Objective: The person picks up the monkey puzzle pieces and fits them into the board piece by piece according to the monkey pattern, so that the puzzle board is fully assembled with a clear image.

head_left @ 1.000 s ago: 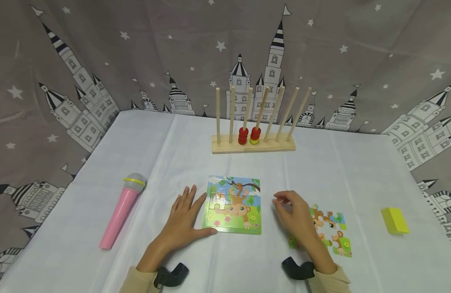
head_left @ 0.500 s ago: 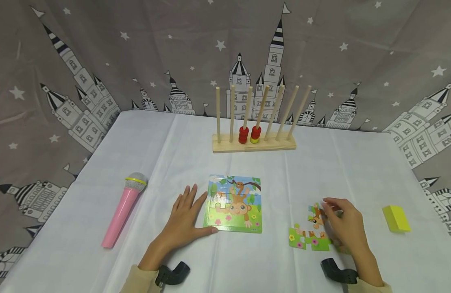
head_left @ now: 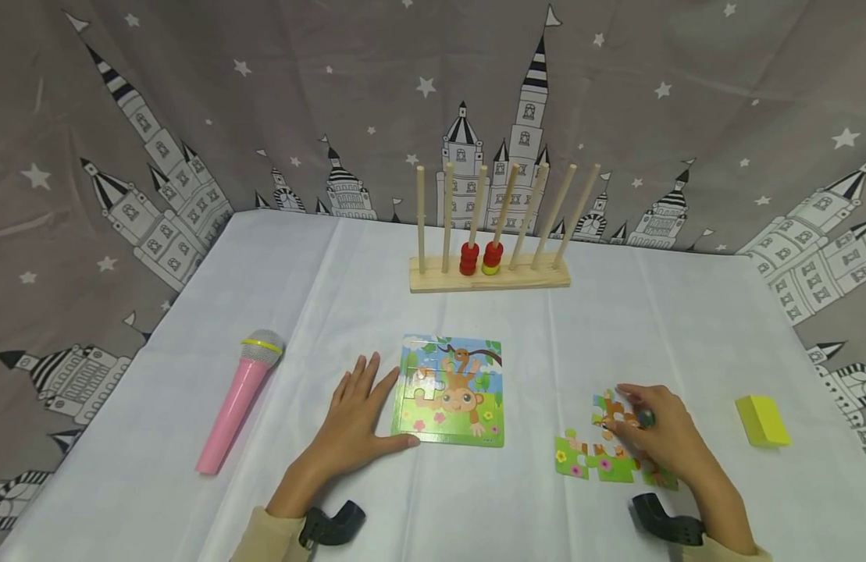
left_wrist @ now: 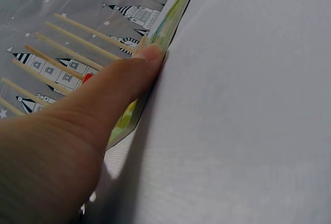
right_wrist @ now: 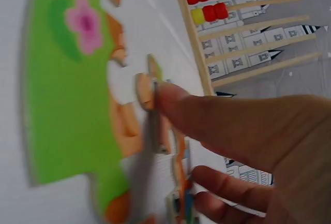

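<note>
On the white cloth lies a square puzzle board [head_left: 461,394] with a monkey picture, its pieces mostly fitted together. My left hand [head_left: 351,421] rests flat beside its left edge, fingers spread. In the left wrist view, the thumb [left_wrist: 121,84] touches the board's near edge. Farther right, my right hand [head_left: 664,433] is over a cluster of loose puzzle pieces [head_left: 615,468], pinching one puzzle piece [right_wrist: 147,92] between thumb and fingers. That piece is tilted up, nearly edge-on in the right wrist view, and the fingers hide part of it.
A wooden peg stand [head_left: 489,282] with red and yellow beads is at the back. A pink toy microphone [head_left: 236,406] lies at the left, and a yellow block [head_left: 761,421] at the far right. Behind hangs a grey castle-print curtain [head_left: 376,94].
My right hand has moved right, from beside the board to the loose pieces, where its thumb and fingers have closed on one puzzle piece. The left hand has stayed in place.
</note>
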`<state>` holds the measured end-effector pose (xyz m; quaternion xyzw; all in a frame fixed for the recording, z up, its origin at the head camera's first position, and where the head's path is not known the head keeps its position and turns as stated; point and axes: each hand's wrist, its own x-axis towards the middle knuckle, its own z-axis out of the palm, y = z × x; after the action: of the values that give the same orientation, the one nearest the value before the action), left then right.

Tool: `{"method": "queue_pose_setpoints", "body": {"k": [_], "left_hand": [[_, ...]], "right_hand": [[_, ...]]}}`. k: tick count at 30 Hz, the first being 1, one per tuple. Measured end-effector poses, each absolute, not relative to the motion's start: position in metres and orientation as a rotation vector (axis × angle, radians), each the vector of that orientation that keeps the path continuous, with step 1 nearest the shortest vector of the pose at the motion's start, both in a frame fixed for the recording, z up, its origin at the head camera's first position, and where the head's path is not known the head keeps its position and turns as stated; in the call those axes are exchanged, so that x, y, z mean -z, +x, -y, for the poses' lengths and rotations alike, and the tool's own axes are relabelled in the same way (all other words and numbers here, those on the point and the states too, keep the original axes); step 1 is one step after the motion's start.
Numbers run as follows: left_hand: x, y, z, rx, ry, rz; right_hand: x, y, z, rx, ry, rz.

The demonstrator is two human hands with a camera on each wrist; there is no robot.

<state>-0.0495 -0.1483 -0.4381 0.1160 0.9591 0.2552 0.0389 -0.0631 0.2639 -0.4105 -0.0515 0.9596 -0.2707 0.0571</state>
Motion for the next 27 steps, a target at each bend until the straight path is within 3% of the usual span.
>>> {"method": "queue_pose_setpoints", "body": {"k": [27], "left_hand": [[0.4384, -0.0485, 0.1492, -0.784, 0.379, -2.96]], "right_hand": [[0.4001, -0.072, -0.2618, 0.678, -0.166, -2.825]]}}
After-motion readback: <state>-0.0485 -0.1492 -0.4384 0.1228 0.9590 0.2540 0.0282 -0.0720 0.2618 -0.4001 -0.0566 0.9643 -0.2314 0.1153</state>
